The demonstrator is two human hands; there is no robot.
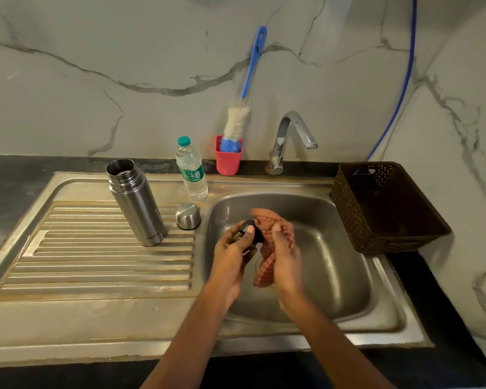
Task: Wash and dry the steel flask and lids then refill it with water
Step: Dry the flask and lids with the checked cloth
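One steel flask [136, 203] upright on the drainboard [96, 262], open mouth up.

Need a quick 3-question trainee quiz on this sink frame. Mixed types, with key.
1. True or false: the flask stands open on the drainboard.
2. What does the left hand hold? A) steel cap B) black lid C) brush
3. Fill in: the right hand grips the ____ over the basin.

Key: 1 true; 2 B; 3 cloth.
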